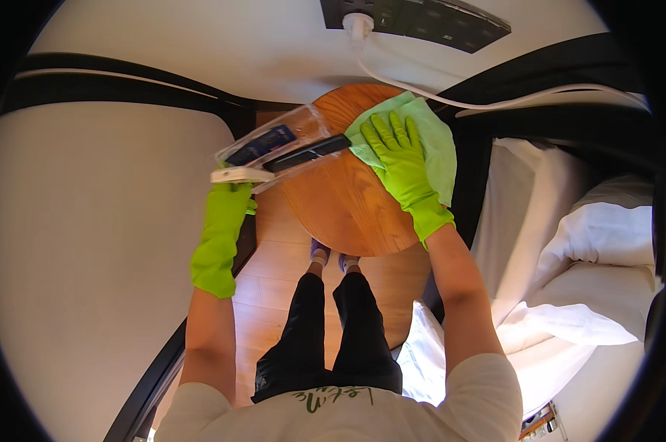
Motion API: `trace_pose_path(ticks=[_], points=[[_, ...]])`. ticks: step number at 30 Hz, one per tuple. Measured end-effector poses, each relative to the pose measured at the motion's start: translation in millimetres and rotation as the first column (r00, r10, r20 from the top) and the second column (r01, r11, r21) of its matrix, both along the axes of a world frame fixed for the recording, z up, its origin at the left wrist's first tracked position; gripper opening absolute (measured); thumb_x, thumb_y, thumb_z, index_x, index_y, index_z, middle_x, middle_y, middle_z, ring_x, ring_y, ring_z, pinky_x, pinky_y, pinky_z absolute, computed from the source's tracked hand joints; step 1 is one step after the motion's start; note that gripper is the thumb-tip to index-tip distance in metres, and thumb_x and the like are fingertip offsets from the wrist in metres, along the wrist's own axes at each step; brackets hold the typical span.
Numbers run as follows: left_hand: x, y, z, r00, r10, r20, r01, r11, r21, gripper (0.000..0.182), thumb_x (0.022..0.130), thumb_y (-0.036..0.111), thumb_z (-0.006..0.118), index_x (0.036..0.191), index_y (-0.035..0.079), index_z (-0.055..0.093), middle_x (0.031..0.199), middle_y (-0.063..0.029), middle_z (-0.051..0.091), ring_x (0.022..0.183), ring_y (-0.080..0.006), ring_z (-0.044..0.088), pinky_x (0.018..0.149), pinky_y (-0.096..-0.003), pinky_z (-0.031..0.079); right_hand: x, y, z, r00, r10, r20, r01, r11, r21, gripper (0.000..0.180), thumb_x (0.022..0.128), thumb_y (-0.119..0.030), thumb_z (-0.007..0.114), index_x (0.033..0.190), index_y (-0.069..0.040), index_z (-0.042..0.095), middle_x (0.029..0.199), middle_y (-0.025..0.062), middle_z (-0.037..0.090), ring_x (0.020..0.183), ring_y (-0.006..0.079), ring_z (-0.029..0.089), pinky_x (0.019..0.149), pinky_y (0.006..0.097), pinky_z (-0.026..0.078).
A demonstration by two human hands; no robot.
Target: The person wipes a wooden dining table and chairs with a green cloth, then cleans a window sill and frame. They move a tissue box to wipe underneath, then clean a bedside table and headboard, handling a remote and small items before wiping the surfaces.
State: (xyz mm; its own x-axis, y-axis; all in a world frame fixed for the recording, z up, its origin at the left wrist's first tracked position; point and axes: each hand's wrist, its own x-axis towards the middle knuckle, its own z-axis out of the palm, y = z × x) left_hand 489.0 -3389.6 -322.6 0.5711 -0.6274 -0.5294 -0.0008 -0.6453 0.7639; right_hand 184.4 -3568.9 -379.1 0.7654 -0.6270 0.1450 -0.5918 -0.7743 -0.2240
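Note:
My left hand [228, 204], in a green rubber glove, grips a clear plastic tray [311, 124] at the left of a round wooden table [344, 204]. In or on the tray are a dark blue packet [264, 143], a long black object [308, 153] and a white device [242, 175]; how they sit is blurred. My right hand [396, 152], gloved alike, lies flat with spread fingers on a light green cloth [438, 149] that covers the table's right part and hangs over its edge.
Behind the table, a white plug [358, 25] sits in a dark wall socket panel [416, 22], its white cable [476, 105] running right above the tabletop. White bedding [598, 237] lies at the right. A pale panel with a black frame [106, 221] stands at the left.

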Motion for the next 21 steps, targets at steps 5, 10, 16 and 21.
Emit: trace_pose_path(ticks=[5, 10, 16, 21], points=[[-15.0, -9.7, 3.0, 0.999, -0.032, -0.018, 0.031, 0.999, -0.008, 0.026, 0.096, 0.009, 0.059, 0.12, 0.001, 0.058, 0.091, -0.0113, 0.067, 0.059, -0.0157, 0.064, 0.048, -0.0274, 0.052, 0.7, 64.2, 2.3, 0.981, 0.193, -0.021, -0.193, 0.981, -0.019, 0.048, 0.086, -0.025, 0.059, 0.134, -0.016, 0.06, 0.14, 0.0111, 0.055, 0.136, 0.0352, 0.044, 0.116, 0.0552, 0.027], [-21.1, -23.0, 2.6, 0.996, -0.048, -0.077, 0.049, 0.999, 0.007, 0.035, 0.093, 0.007, 0.058, 0.127, 0.003, 0.055, 0.09, -0.0114, 0.066, 0.058, -0.0167, 0.064, 0.047, -0.0302, 0.052, -4.9, 132.8, 33.8, 0.828, 0.552, 0.098, -0.551, 0.768, 0.328, 0.06, 0.082, -0.03, 0.069, 0.138, -0.014, 0.057, 0.142, 0.0058, 0.055, 0.138, 0.0276, 0.045, 0.119, 0.0498, 0.027], [-44.3, -76.2, -1.8, 0.948, -0.304, -0.094, 0.306, 0.952, 0.009, 0.071, 0.086, 0.008, 0.058, 0.153, 0.014, 0.035, 0.086, -0.0147, 0.068, 0.059, -0.0227, 0.065, 0.053, -0.0344, 0.053, -44.4, 66.0, 71.1, 0.659, -0.705, 0.263, 0.108, 0.434, 0.894, 0.075, 0.085, -0.013, 0.077, 0.15, -0.005, 0.039, 0.132, 0.0109, 0.059, 0.083, 0.0101, 0.064, 0.069, 0.0217, 0.052], [-83.9, -115.8, -11.9, 0.861, -0.499, 0.096, 0.489, 0.865, 0.115, 0.079, 0.081, 0.011, 0.058, 0.155, 0.018, 0.031, 0.103, -0.0268, 0.068, 0.091, -0.0408, 0.068, 0.077, -0.0462, 0.054, -46.4, 2.9, 67.6, 0.372, -0.922, 0.104, 0.2, 0.19, 0.961, 0.033, 0.096, -0.013, 0.066, 0.128, -0.005, 0.062, 0.102, 0.0035, 0.07, 0.066, 0.0059, 0.06, 0.056, 0.0193, 0.046]])
